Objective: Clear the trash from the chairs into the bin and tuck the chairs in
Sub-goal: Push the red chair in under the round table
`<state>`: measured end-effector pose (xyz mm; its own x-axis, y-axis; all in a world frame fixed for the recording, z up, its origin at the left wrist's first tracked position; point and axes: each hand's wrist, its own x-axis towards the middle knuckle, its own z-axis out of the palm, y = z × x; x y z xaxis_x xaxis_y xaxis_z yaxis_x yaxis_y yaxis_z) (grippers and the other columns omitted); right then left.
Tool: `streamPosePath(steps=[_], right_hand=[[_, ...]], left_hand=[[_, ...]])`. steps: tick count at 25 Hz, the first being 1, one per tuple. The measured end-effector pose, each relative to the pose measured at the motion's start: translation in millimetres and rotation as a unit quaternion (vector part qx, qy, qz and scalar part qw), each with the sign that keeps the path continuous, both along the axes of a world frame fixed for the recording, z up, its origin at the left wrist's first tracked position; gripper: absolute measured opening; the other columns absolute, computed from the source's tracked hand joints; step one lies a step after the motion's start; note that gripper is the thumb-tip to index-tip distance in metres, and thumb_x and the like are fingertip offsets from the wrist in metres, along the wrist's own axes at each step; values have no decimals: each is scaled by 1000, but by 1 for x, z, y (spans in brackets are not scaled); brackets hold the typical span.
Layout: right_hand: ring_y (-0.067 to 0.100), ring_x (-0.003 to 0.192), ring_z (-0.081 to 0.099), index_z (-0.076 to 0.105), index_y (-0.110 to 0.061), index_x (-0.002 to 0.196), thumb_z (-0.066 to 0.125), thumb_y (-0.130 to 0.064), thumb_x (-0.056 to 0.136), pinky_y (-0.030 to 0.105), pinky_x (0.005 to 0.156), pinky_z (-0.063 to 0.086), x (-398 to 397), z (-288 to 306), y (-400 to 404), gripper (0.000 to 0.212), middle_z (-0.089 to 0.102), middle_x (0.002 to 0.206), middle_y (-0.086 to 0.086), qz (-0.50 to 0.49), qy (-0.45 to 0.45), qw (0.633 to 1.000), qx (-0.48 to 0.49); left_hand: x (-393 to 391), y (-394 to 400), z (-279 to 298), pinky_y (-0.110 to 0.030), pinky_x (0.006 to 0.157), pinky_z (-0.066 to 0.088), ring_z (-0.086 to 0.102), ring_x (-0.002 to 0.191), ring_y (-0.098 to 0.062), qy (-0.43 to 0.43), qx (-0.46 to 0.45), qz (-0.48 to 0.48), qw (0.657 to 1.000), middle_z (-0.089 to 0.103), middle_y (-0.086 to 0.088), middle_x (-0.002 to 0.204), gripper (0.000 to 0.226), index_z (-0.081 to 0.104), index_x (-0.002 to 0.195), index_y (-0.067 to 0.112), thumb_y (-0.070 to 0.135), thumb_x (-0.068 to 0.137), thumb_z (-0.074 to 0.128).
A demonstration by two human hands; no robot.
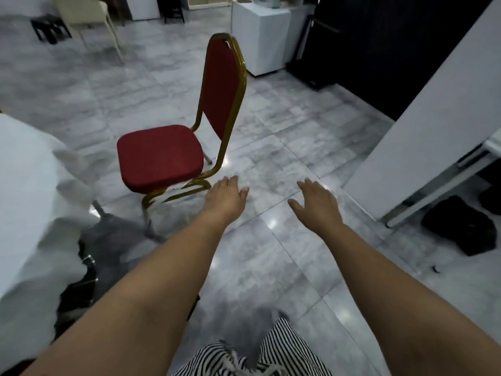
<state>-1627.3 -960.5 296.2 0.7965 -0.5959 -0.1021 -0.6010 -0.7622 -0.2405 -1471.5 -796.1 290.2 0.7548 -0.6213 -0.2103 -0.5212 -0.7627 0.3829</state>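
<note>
A red-cushioned chair (162, 156) with a gold metal frame stands on the grey tiled floor, its seat bare and facing left toward a table draped in white cloth (29, 191). My left hand (226, 196) reaches forward, palm down with fingers relaxed, just right of the chair's front leg and apart from it. My right hand (315, 199) is stretched out beside it over the floor, fingers spread, holding nothing. No trash or bin is in view.
A white panel (423, 109) on metal legs slants along the right, with a dark bag (461, 229) under it. White pedestals (260, 33) stand at the back, a pale chair (89, 17) and a dark stool (50, 27) at the back left.
</note>
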Motion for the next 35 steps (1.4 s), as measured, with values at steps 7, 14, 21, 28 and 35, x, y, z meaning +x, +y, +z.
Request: streamPosePath(steps=[7,14,21,28,35], right_hand=[[23,151,17,29,-19,152,39,-49,100,43,120,15,148,0,-132,61,21,163,4,81,-5,997,0],[24,150,18,30,-20,152,35,-48,101,44,121,17,287,18,-238,59,21,163,4,165,-30,986,-3],[19,152,9,20,-23,155,31,-44,103,40,121,10,426,29,-288,57,13,165,0,223,-92,970,-7],[15,152,7,17,-23,156,25,-46,104,36,122,8,549,49,-326,57,11,165,-3,280,-121,952,3],[17,152,10,22,-22,155,28,-43,104,38,122,10,643,49,-345,55,17,164,-2,412,-114,903,35]], left_hand=[[105,-126,-1,-48,117,28,28,145,-35,11,-53,89,995,26,-17,160,62,25,153,11,46,103,29],[193,-219,9,-48,119,23,22,148,-32,21,-85,200,976,21,-15,162,64,20,156,12,48,103,25],[301,-293,15,-48,123,10,7,153,-26,15,-107,257,960,8,-11,166,66,10,158,17,53,103,18],[403,-360,36,-37,124,8,7,153,-21,-8,-192,295,936,9,-7,166,63,14,158,15,49,104,15],[443,-388,25,-39,124,11,10,153,-19,-1,-204,407,891,15,-3,165,62,21,157,17,49,104,12]])
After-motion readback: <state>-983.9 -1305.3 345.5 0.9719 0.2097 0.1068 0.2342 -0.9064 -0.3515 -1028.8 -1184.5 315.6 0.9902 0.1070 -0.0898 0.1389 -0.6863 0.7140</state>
